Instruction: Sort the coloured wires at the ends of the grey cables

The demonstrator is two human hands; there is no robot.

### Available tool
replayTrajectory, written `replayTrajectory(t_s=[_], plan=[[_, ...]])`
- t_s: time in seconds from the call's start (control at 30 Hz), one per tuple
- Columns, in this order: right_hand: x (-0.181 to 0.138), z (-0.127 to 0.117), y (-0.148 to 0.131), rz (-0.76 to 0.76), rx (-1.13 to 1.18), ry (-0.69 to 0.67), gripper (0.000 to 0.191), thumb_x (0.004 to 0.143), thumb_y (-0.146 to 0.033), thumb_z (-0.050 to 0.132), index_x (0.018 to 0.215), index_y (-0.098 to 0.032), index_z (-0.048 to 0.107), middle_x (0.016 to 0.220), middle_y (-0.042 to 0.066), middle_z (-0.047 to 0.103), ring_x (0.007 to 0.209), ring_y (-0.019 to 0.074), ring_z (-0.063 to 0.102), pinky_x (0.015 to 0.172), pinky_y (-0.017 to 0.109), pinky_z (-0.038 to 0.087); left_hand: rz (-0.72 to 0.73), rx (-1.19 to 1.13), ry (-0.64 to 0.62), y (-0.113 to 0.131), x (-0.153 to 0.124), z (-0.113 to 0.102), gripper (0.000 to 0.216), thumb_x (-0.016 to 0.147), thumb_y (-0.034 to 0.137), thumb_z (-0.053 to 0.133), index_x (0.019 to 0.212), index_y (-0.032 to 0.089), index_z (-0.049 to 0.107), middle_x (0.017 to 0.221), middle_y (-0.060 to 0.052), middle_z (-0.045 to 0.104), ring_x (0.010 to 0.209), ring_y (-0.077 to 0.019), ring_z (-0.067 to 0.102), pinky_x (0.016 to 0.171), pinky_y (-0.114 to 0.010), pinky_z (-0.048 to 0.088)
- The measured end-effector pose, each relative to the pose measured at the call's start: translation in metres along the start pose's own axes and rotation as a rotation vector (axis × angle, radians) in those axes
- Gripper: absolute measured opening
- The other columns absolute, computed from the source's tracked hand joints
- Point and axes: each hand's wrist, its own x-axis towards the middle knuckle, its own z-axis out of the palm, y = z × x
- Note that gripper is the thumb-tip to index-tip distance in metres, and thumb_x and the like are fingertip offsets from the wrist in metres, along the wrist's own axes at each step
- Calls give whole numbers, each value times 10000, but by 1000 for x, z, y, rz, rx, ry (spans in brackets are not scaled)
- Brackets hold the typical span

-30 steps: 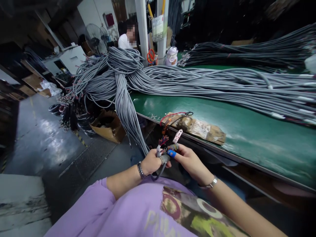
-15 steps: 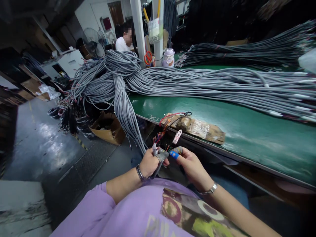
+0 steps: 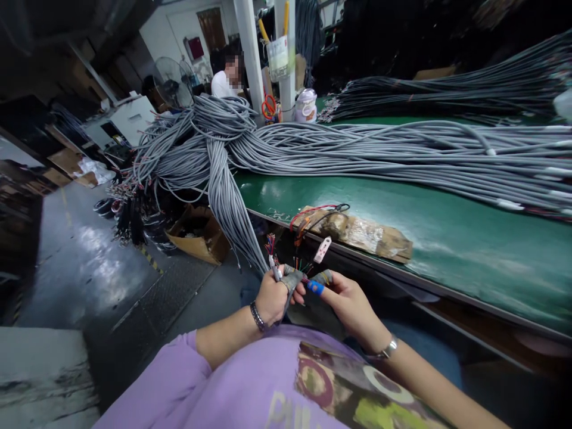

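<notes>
My left hand (image 3: 277,296) is closed around a grey cable (image 3: 274,269), whose white-wrapped end and coloured wires stick up past the fingers. More thin wires (image 3: 302,264), green, red and dark, fan out above the left thumb. My right hand (image 3: 351,302), with tape on its thumb and index finger, pinches the tips of thin wires beside the left thumb. Just beyond the hands, on the bench edge, lies a wooden block (image 3: 370,235) with red and black leads. A small pale tag (image 3: 322,249) hangs by it.
Long grey cables (image 3: 357,149) lie across the green bench (image 3: 447,220), and a bundle of them droops over its left edge. Black cables (image 3: 424,89) lie behind. A cardboard box (image 3: 201,238) stands on the floor at left. A co-worker (image 3: 226,80) is beyond the post.
The coloured wires at the left hand now stand more upright, apart from the leads on the block. The wires between the hands are more spread. The view has shifted slightly.
</notes>
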Motion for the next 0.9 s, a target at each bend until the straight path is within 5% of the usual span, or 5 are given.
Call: replayTrajectory(t_s=[0.33, 0.63, 0.9], plan=[[5, -2, -10, 28, -4, 5, 351, 686, -525, 715, 793, -200, 636, 724, 20, 614, 637, 152, 504, 566, 268, 422, 14, 41, -45, -4, 1, -1, 367, 689, 479, 707, 674, 162, 523, 529, 11, 586, 375, -78, 500, 376, -189, 314], [13, 1, 3, 22, -19, -89, 298, 718, -474, 725, 702, -204, 600, 636, 2, 620, 605, 150, 539, 612, 281, 448, -27, 126, -68, -6, -4, -1, 383, 646, 487, 725, 665, 166, 517, 516, 4, 590, 383, -82, 505, 385, -188, 317], [8, -2, 10, -52, -69, -41, 243, 741, -442, 707, 736, -208, 644, 707, 20, 648, 660, 165, 551, 647, 288, 454, -31, 140, -153, -8, -1, -6, 431, 659, 542, 720, 640, 156, 529, 530, -5, 590, 388, -78, 507, 390, -191, 319]])
